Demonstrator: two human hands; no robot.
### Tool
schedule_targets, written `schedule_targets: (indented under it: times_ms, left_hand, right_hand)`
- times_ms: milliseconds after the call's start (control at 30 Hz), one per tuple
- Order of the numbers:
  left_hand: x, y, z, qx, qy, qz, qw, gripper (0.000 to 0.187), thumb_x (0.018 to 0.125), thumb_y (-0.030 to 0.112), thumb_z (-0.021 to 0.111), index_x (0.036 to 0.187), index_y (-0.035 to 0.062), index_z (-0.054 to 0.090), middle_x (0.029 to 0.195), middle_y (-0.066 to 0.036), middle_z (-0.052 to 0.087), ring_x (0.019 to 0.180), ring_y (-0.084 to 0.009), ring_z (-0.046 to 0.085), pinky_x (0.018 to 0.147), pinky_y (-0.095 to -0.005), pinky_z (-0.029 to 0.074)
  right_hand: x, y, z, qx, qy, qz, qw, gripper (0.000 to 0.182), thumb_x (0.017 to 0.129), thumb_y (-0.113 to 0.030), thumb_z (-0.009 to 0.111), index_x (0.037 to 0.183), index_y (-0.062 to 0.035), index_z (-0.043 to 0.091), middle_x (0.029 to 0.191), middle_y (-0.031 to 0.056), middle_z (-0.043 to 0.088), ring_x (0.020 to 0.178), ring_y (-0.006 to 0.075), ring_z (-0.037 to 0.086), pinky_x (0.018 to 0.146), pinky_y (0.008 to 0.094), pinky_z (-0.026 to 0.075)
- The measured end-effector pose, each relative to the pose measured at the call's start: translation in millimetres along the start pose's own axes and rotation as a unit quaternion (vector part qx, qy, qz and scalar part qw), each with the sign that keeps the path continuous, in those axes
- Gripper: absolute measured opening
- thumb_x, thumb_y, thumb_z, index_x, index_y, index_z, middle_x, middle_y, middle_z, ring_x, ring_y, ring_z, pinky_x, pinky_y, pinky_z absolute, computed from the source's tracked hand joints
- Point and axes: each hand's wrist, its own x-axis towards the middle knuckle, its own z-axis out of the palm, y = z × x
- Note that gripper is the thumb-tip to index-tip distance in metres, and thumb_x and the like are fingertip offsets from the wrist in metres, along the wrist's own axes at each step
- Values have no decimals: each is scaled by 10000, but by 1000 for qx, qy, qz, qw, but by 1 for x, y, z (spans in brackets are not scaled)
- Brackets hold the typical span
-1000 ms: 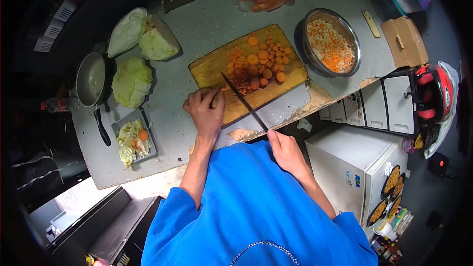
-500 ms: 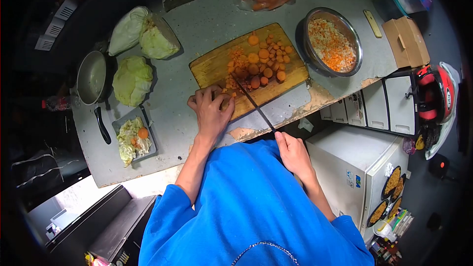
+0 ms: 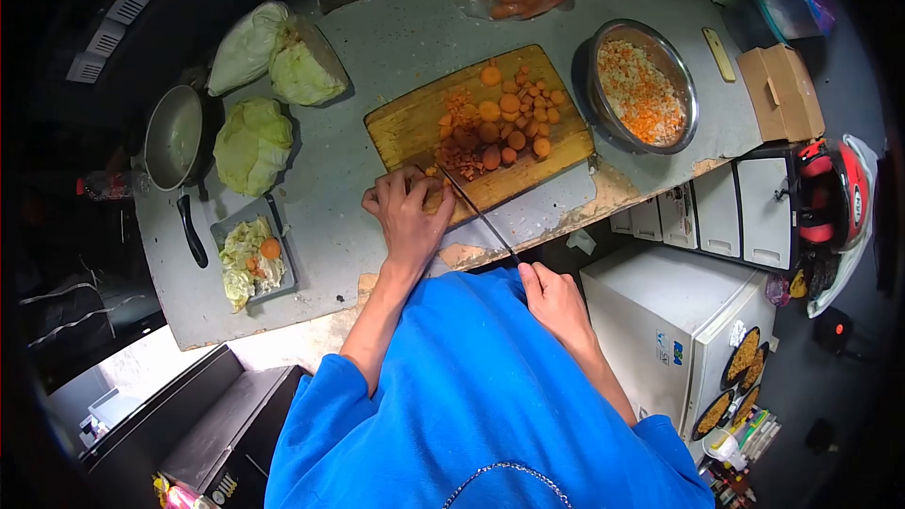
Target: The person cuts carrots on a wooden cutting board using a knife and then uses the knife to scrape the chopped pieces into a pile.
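A grey speckled bench with chipped front edge stands in a dim room. From left to right it carries a pan, cabbage pieces, a wooden cutting board with carrot slices, and a steel bowl at 2 o'clock. The left hand curls over carrot at the board's near edge. The right hand, its grip closed, holds a knife whose blade points to 11 o'clock.
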Motion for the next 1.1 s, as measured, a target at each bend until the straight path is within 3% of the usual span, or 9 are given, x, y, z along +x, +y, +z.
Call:
schedule_targets:
  times_ms: [433, 833, 1100]
  left_hand:
    - [-4, -5, 3, 2, 47, 20, 999, 140, 797, 219, 855, 896, 124, 826, 1031, -20, 676, 1061, -235, 547, 969, -456, 285]
    - [-3, -5, -2, -5, 38, 13, 999, 124, 820, 201, 835, 923, 133, 829, 990, -14, 681, 1031, -238, 553, 969, -459, 284]
    - [-4, -7, 0, -6, 36, 14, 999, 126, 823, 207, 837, 928, 137, 829, 982, -9, 680, 1018, -235, 552, 962, -452, 285]
  right_hand:
    - [7, 3, -6, -60, -3, -19, 998, 493, 1081, -410, 532, 842, 13, 618, 737, 310, 633, 743, 539, 625, 639, 590, 483]
    - [10, 2, -5, -9, -17, -24, 1000, 483, 1082, -389, 533, 829, 15, 609, 722, 301, 618, 732, 529, 613, 628, 578, 464]
    - [16, -12, 1, -84, -5, -31, 996, 458, 1086, -391, 517, 898, 9, 638, 739, 315, 660, 748, 545, 648, 680, 601, 528]
